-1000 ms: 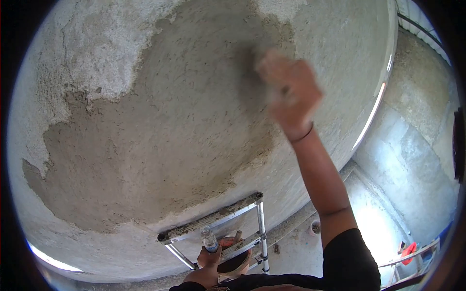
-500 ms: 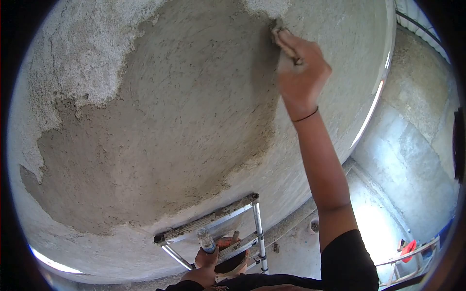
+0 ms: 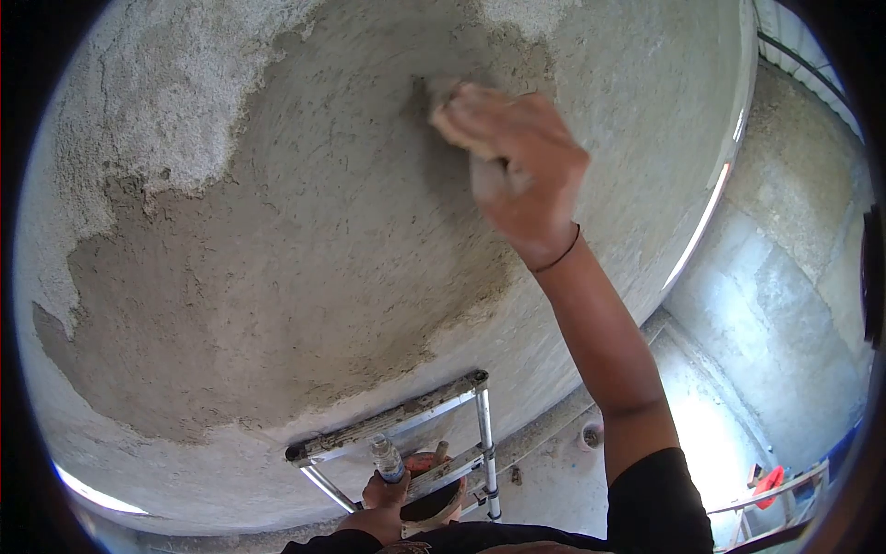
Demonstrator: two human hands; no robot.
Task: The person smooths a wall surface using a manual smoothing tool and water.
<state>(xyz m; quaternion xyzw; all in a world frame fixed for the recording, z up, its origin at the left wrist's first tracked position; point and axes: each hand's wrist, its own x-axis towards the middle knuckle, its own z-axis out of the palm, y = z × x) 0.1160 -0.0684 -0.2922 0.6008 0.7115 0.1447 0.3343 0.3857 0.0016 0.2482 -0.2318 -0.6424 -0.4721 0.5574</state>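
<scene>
My right hand (image 3: 526, 166) is closed round a tool with a pale handle (image 3: 461, 129), blurred by motion, against the curved wall. Darker, wet-looking plaster (image 3: 314, 212) spreads around and to the left of it. Low in the view, my left hand (image 3: 384, 494) grips a clear plastic bottle (image 3: 387, 459) beside the ladder. A bucket (image 3: 452, 503) with dark contents stands just right of that hand, partly hidden by the ladder, with a handle (image 3: 442, 451) sticking up from it.
An aluminium ladder (image 3: 397, 415) rises in front of me, its top close to the wall. Rough, paler wall (image 3: 185, 120) borders the plaster at the upper left. On the floor at the right are a small round container (image 3: 592, 434) and a red item (image 3: 769, 487) by a metal frame.
My right hand and its tool have moved left and slightly down across the plaster. My left hand still holds the bottle near the ladder.
</scene>
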